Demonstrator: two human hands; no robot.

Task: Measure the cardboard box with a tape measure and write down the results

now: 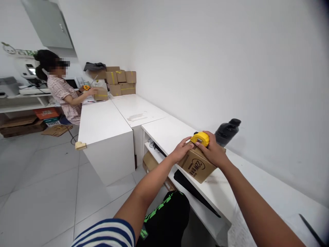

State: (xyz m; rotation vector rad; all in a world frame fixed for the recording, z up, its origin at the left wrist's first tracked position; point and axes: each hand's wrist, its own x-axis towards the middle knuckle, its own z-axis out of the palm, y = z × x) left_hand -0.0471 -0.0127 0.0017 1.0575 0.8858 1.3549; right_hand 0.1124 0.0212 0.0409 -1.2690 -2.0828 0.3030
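A brown cardboard box [196, 166] with dark printing sits on the white counter in front of me, turned at an angle. My right hand [214, 151] is closed round a yellow tape measure [202, 138], resting it at the top of the box. Along the box's upper left edge, my left hand [182, 150] grips the cardboard, its fingertips close to the tape measure. Whether any blade is pulled out of the tape cannot be made out. Just behind the box, a black bottle [227, 132] leans close to my right hand.
The white counter [177, 130] runs along the wall, with shelves below holding black items and boxes. Another person [64, 89] handles a box and a yellow tape measure at the far white table [105, 120]. Cardboard boxes [120, 82] are stacked in the corner.
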